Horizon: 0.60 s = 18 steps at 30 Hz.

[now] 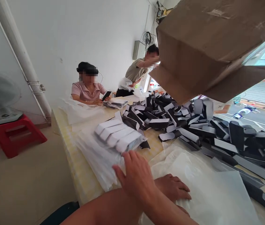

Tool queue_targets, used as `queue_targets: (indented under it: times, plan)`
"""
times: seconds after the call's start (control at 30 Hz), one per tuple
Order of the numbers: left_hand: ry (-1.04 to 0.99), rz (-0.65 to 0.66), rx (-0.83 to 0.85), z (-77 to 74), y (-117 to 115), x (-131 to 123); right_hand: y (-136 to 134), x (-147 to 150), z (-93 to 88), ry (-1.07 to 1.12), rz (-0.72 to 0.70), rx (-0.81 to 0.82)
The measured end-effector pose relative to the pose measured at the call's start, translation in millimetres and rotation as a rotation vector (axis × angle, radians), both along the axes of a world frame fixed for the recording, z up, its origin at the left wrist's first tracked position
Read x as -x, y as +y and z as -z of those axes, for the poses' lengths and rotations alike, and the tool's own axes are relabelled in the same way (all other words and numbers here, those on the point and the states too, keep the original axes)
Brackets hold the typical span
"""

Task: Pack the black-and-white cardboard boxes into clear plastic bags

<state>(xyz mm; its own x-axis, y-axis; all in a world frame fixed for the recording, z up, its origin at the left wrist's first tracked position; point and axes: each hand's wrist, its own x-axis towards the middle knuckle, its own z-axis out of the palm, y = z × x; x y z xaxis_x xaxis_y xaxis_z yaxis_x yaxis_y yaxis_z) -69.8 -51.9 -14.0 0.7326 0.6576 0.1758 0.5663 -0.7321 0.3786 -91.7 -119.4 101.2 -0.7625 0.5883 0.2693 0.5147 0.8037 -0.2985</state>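
My right hand (135,176) reaches across my left arm, fingers spread, at the near edge of a stack of clear plastic bags (97,162). It holds nothing. My left hand (173,187) lies flat and open on a heap of white plastic sheets (207,190). Just beyond the bags lie several bagged white cartons (118,134). A big pile of flat black and white cartons (193,128) covers the table's far right. Above it a tipped cardboard box (207,43) hangs with its open mouth towards the pile.
The table (76,147) has a pale yellow checked cloth. At its far end one seated person (87,89) holds a black carton, and a standing person (135,72) reaches towards the box. A red stool (15,134) with a fan stands on the floor left. A street shows right.
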Motion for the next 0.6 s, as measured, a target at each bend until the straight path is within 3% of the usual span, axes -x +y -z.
queue_targets:
  times: [0.13,0.27,0.37,0.5,0.6]
  plan:
    - [-0.05,0.009,0.008,-7.9,-5.2,4.6,-8.3,11.6,8.4,0.054,-0.342,-0.242]
    - [-0.064,-0.032,-0.005,-6.1,-4.5,8.6,-4.4,17.2,20.9,-0.09,-0.503,-0.248]
    - [-0.062,-0.09,-0.002,-4.5,-2.0,13.3,-2.2,13.4,22.2,-0.105,-0.51,-0.171]
    - [-0.058,-0.109,0.032,-7.8,1.5,14.4,4.0,-10.9,15.0,0.099,-0.492,0.001]
    - [-0.058,-0.258,0.066,-11.2,3.0,5.5,21.4,-44.5,18.4,0.32,-0.218,0.28]
